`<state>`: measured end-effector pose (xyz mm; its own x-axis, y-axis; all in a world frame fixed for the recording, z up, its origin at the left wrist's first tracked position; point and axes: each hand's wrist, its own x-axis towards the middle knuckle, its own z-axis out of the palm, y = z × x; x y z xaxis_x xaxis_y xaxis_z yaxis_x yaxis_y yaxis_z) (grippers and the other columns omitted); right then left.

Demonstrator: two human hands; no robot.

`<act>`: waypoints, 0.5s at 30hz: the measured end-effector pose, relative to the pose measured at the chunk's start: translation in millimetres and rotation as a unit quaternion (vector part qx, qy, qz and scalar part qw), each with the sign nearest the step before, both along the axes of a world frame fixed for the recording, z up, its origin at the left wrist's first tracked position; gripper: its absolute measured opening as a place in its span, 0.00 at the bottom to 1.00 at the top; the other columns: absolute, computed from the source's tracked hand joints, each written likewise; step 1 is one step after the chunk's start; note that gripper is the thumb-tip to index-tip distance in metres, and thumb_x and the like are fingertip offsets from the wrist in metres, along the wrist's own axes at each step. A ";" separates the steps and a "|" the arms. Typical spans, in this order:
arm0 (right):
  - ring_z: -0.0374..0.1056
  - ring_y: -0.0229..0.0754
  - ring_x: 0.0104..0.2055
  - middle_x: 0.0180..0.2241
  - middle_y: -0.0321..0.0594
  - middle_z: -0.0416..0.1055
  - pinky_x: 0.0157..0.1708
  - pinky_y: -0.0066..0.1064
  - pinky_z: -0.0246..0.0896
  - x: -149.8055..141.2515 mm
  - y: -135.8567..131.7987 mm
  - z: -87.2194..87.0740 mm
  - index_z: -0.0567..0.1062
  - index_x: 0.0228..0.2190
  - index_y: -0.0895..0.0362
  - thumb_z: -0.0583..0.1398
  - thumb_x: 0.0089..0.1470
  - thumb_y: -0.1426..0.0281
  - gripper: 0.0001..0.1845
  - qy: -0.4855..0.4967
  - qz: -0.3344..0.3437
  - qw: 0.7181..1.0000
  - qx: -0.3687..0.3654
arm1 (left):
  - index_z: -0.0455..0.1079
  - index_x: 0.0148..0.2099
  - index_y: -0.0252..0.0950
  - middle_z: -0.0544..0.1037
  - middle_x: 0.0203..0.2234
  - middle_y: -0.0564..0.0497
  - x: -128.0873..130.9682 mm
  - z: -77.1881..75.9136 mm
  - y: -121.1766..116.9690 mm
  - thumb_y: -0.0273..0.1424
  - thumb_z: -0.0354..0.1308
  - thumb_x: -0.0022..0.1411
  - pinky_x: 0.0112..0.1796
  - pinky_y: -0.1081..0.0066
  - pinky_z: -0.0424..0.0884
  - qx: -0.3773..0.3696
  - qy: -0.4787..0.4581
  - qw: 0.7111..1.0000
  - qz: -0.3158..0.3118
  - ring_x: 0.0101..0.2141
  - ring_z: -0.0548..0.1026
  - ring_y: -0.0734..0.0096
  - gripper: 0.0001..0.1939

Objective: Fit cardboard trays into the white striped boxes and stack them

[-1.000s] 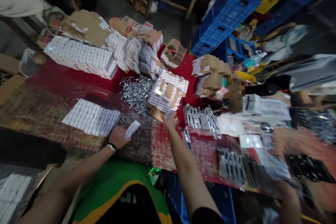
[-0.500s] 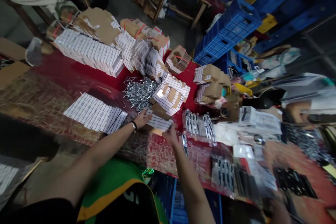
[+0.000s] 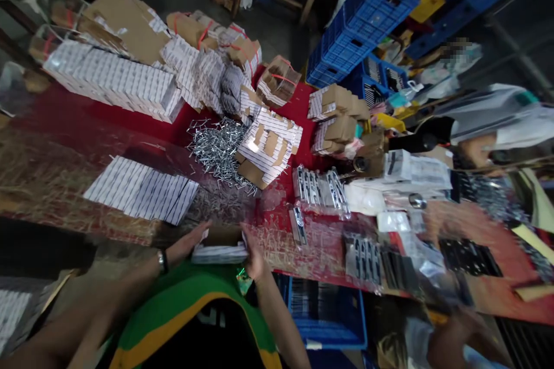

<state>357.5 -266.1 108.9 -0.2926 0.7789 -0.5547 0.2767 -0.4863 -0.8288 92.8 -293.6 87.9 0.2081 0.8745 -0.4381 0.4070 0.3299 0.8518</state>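
Note:
Both my hands hold a small stack of flat white striped cartons [image 3: 220,252] at the near edge of the red table [image 3: 86,121]. My left hand [image 3: 186,242] presses its left side with the fingers fairly straight. My right hand [image 3: 252,256] clasps its right end. A brown card top shows on the stack. Farther up the table lie a pile of shiny metal pieces [image 3: 216,150] and a heap of striped flat cartons [image 3: 268,147]. A neat row of white cartons [image 3: 141,190] lies to the left.
Long rows of white boxes [image 3: 112,78] and brown bundles [image 3: 130,26] fill the far left. Packed metal parts in clear bags [image 3: 320,187] lie to the right. Blue crates [image 3: 367,17] stand behind the table, one blue crate [image 3: 324,314] under it. Another person's hand [image 3: 450,340] shows at bottom right.
Both hands reached to the heap of striped cartons, took a small stack and drew it back to the near table edge. The view dropped slightly.

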 end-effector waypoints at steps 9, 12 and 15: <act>0.78 0.56 0.46 0.42 0.48 0.82 0.47 0.46 0.75 -3.2 -17.0 13.5 0.85 0.39 0.56 0.63 0.52 0.56 0.20 0.068 -0.097 0.984 -0.132 | 0.84 0.42 0.40 0.72 0.65 0.40 -20.5 8.4 -24.1 0.33 0.54 0.61 0.66 0.51 0.68 0.051 0.045 0.993 -0.094 0.66 0.70 0.48 0.16; 0.78 0.54 0.47 0.43 0.40 0.82 0.47 0.43 0.75 7.0 -10.3 20.3 0.84 0.45 0.52 0.75 0.39 0.57 0.29 0.040 -0.006 0.991 -0.126 | 0.83 0.49 0.41 0.69 0.69 0.41 -21.4 13.3 -6.8 0.43 0.62 0.60 0.64 0.51 0.71 0.043 0.015 0.987 -0.155 0.68 0.69 0.45 0.19; 0.78 0.53 0.43 0.38 0.37 0.82 0.47 0.44 0.75 5.0 -2.8 16.5 0.84 0.39 0.51 0.79 0.32 0.59 0.29 -0.054 0.058 0.992 -0.096 | 0.80 0.58 0.41 0.79 0.61 0.39 -11.8 17.8 18.5 0.49 0.70 0.50 0.57 0.54 0.76 -0.020 0.066 0.984 -0.162 0.60 0.77 0.43 0.34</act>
